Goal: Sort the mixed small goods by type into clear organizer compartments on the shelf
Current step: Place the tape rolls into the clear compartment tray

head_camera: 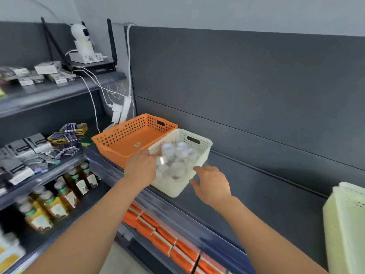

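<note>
A: White basket (203,150) versus hands?
B: On shelf (256,196), between them: left hand (141,168) at near-left rim, grip unreadable in blur; right hand (212,182) just beside near-right wall, fingers spread, holding nothing.
A: Build?
B: Perforated plastic, rectangular, slot-handled; rounded clear bottles (178,153) inside; matching orange basket (126,133) just beside at left.

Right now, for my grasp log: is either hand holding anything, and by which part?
The left hand grips the white basket by its left rim; the right hand holds nothing.
</note>
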